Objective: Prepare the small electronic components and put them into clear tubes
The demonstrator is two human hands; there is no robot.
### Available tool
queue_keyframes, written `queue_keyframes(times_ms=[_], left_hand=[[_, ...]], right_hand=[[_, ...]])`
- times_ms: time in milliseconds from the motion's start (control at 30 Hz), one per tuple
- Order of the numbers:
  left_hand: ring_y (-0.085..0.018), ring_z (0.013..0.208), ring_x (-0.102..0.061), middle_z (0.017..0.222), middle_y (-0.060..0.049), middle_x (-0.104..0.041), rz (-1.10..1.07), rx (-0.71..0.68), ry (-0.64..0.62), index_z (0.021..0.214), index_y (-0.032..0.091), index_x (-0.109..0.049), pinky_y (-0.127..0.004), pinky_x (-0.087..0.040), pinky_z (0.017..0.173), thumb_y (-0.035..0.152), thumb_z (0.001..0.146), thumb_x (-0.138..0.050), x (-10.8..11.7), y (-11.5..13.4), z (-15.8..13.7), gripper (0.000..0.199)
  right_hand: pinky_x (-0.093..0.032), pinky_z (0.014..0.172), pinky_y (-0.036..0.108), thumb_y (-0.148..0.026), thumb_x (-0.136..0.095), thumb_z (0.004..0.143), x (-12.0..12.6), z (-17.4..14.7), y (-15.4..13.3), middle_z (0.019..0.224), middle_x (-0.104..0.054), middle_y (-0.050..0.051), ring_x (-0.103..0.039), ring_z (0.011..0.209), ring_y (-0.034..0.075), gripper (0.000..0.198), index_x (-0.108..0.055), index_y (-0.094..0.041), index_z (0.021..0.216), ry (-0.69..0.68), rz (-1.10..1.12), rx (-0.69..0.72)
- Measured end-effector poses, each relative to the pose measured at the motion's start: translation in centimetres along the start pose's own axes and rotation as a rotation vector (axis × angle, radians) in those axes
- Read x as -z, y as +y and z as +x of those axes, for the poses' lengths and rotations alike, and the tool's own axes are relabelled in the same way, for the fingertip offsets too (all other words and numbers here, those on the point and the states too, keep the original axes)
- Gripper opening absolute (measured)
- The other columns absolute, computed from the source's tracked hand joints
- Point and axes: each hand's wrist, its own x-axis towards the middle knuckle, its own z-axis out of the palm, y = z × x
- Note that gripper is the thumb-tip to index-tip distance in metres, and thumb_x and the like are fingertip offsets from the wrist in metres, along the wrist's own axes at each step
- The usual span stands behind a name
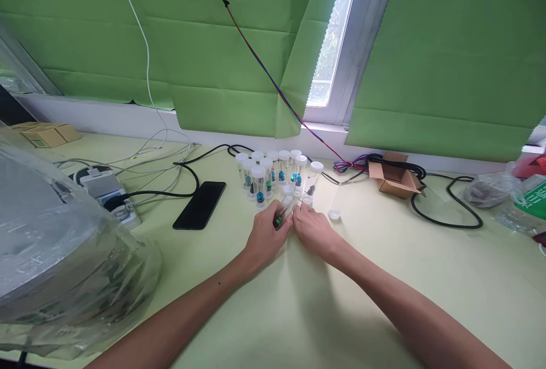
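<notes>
My left hand (268,227) is closed around a small clear tube (283,213) that lies tilted, with something green inside it. My right hand (314,228) is beside it, fingers pinched together close to the tube's upper end; what they grip is hidden. Just beyond my hands stands a group of clear vials with white caps (258,184), several with blue or green pieces on thin stems inside. One capped vial (313,181) leans a little at the group's right. A loose round white cap (334,214) lies on the table right of my right hand.
A black phone (199,205) lies to the left, near a power strip (115,198) with plugs and cables. An open cardboard box (394,178) sits at the back right among black cables. A plastic-wrapped bulky object (63,255) fills the near left; a bottle (524,207) lies far right.
</notes>
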Motion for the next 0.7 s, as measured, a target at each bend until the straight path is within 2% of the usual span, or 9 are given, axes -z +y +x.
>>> queue_keyframes(times_ms=[433, 700], left_hand=[[-0.011, 0.056, -0.034, 0.06, 0.005, -0.038, -0.008, 0.019, -0.004, 0.069, 0.022, -0.035, -0.024, -0.029, 0.054, 0.032, 0.085, -0.049, 0.1, 0.3, 0.0, 0.024], [-0.011, 0.056, -0.034, 0.061, 0.005, -0.04, -0.021, 0.033, -0.002, 0.069, 0.022, -0.037, -0.024, -0.03, 0.054, 0.031, 0.084, -0.05, 0.1, 0.3, 0.0, 0.022]], right_hand=[[-0.046, 0.064, 0.029, -0.003, -0.041, 0.085, 0.4, 0.3, 1.2, 0.103, -0.059, 0.017, -0.059, 0.095, 0.027, 0.025, -0.053, -0.011, 0.104, 0.034, 0.071, 0.019], [-0.036, 0.058, 0.027, -0.011, -0.038, 0.091, 1.0, 0.9, 2.1, 0.091, -0.062, 0.009, -0.058, 0.074, 0.019, 0.011, -0.047, -0.016, 0.095, 0.118, 0.231, -0.004]])
